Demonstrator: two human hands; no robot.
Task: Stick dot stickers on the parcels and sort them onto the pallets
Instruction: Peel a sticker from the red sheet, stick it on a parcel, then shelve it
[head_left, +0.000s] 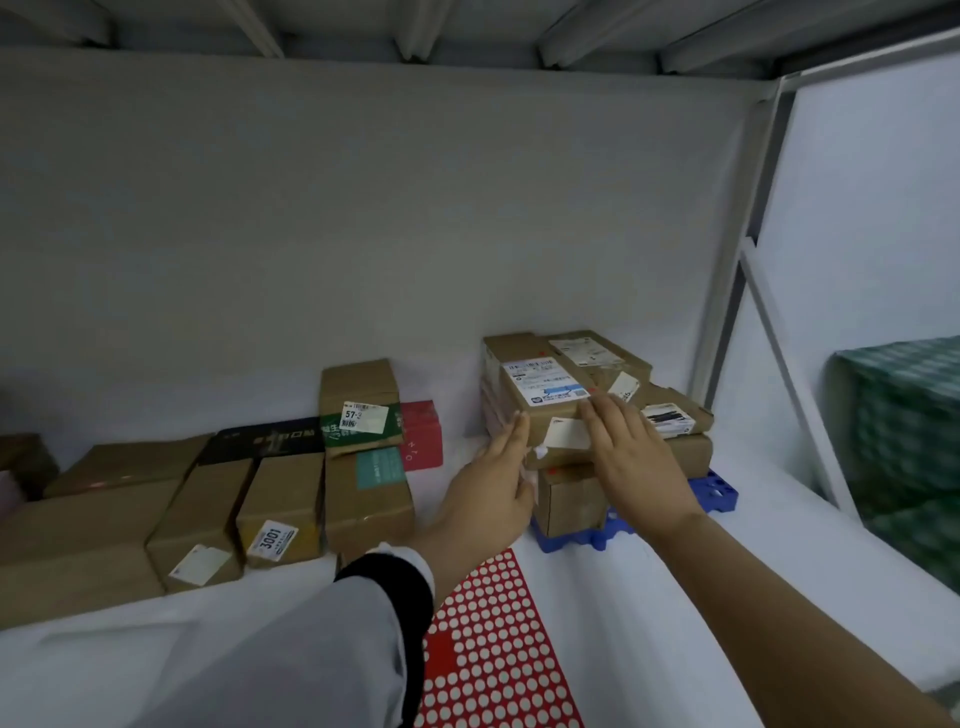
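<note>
My left hand (498, 478) pressed flat-fingered against the near left corner of the top parcel (540, 379), and my right hand (631, 447) lay flat on its near edge. Both had straight fingers, clasping nothing. The parcel topped a stack (571, 499) on the blue pallet (719, 491) beneath my right hand. The sticker sheet (493, 649) lay between my forearms; more parcels (280, 499) stood left of my left hand.

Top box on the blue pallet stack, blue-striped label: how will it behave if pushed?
Probably stiff: the top box is cardboard with crisp edges. Likely slides rather than tips, since it lies flat. Boxes beneath sit staggered, so a push might shift them.
</note>
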